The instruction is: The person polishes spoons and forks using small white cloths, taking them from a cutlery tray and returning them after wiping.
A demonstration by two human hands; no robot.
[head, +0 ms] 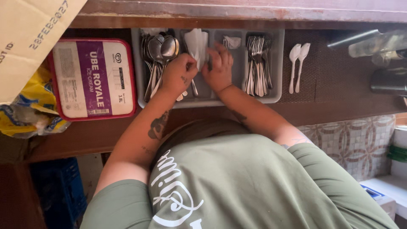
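Inside the open drawer, middle compartment of the grey cutlery tray (277, 63): both our hands and a white cloth (196, 44).

Item, white cloth: it stands bunched and roughly upright in the middle compartment, its long axis running away from us toward the back of the drawer. It lies just beyond the fingers of both hands, touching them, and sits between the two. The left hand is the nearer and has the firmer contact.

Item, left hand (179, 74): curled into a loose fist over the compartment, its fingers (190, 64) pressed together and pinching the cloth's lower edge. Wrist bent down, forearm coming in from the lower left across the drawer front.

Item, right hand (219, 68): laid flat, palm down, just beside the cloth on its right. Its fingers (223, 53) are lightly spread and reach toward the back of the tray; we cannot tell whether they hold anything beneath. Forearm slants in from the lower right.

Item, spoons (161, 48): heaped in the left compartment, handles toward us, just beside the left hand.

Item, forks (256, 61): bundled in the right compartment, tines away from us, near the right hand but apart from it.

Item, two white plastic spoons (298, 63): outside the tray on the brown drawer liner, lengthwise.

Item, ice cream tub (93, 78): red-rimmed, purple-labelled, left of the tray, well apart from both hands.
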